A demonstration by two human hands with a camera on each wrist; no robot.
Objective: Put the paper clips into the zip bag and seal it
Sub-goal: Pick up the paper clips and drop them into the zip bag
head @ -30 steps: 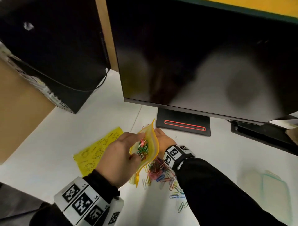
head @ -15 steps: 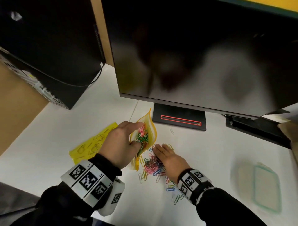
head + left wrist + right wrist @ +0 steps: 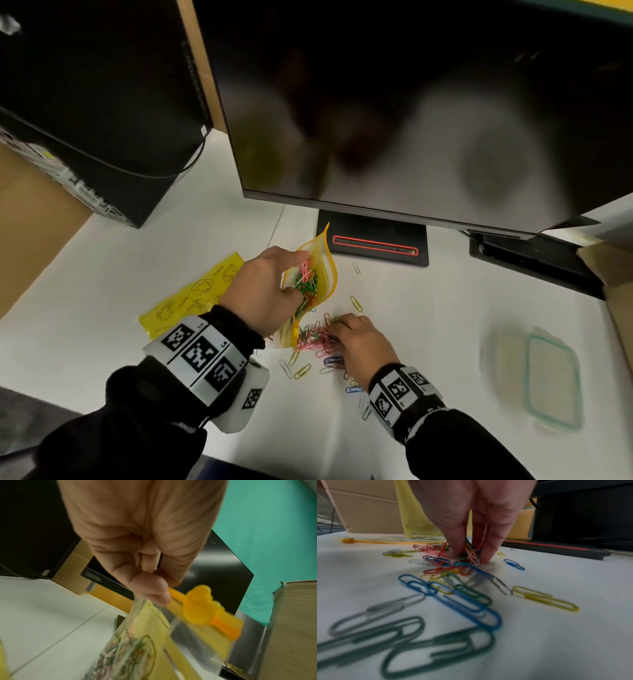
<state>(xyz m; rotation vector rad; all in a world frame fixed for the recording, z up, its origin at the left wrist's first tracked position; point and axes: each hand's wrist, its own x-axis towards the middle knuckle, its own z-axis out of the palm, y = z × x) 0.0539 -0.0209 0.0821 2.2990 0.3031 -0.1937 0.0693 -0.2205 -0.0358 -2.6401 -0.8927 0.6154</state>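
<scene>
Left hand pinching floppy zip bag rim; right hand at five o'clock, fingertips bunching light, slippery paper clips

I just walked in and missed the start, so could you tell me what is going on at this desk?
A person is filling a yellow zip bag with coloured paper clips. The left hand holds the bag up by its open top; some clips are already inside. The right hand is down on the white desk, fingertips pinching a bunch from the loose pile. Many clips remain scattered, and the bag is unsealed.
</scene>
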